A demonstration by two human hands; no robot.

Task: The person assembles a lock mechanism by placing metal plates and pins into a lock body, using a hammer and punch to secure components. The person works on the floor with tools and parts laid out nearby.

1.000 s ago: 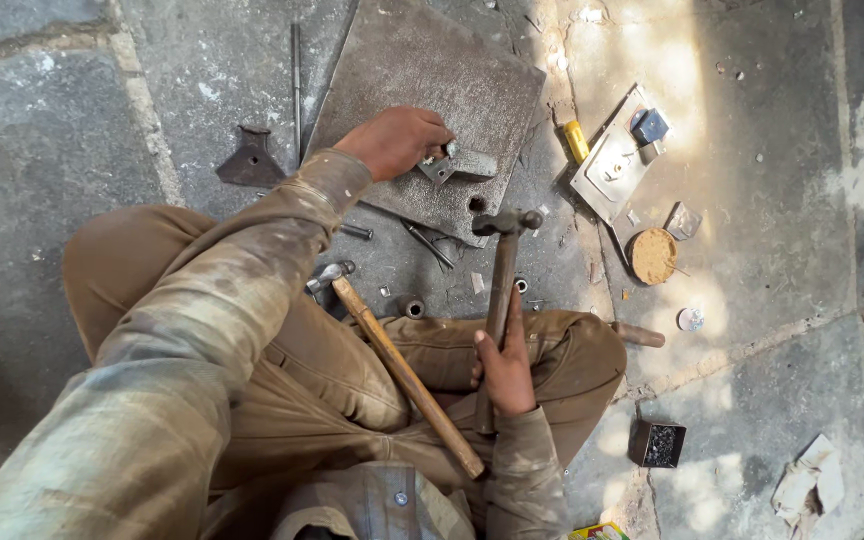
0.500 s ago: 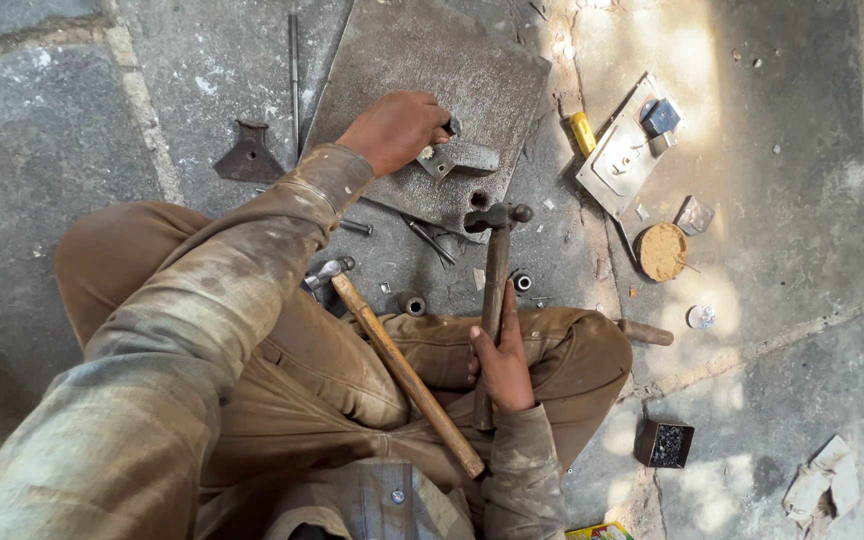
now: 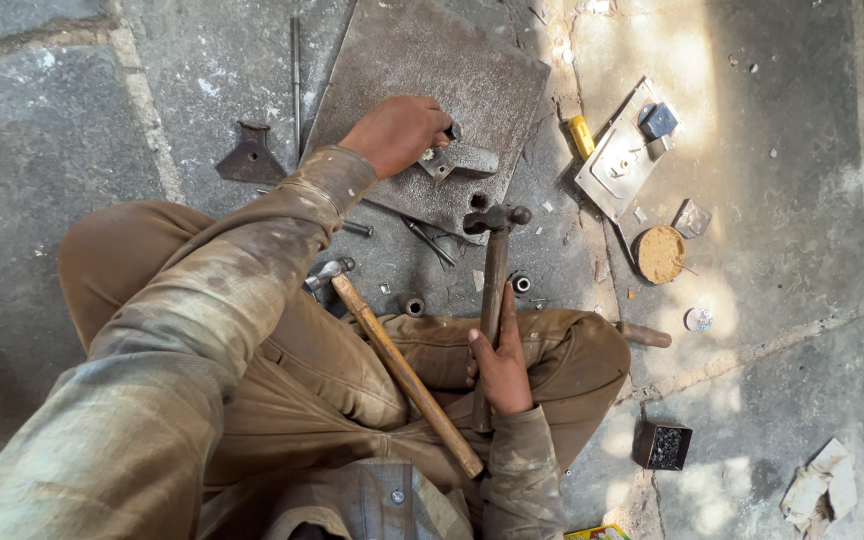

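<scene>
Hammer (image 3: 493, 290), steel-headed and likely top-heavy: right hand (image 3: 501, 365) is gripping its stiff handle low down, fingers clamped; left hand (image 3: 397, 132) is pinning a small metal bracket (image 3: 462, 160) flat, fingers closed on it.

Square grey steel plate (image 3: 422, 70), upper centre, is showing a matt, pitted, rust-flecked face. Small bright metal bracket (image 3: 462, 160) lying on it is reading smoother. Dark hammer with worn wooden handle (image 3: 492, 300), centre, is looking dull. Round tan cork-like disc (image 3: 660, 253), right, is appearing rough. Grey stone floor (image 3: 42, 130) is looking coarse.
</scene>
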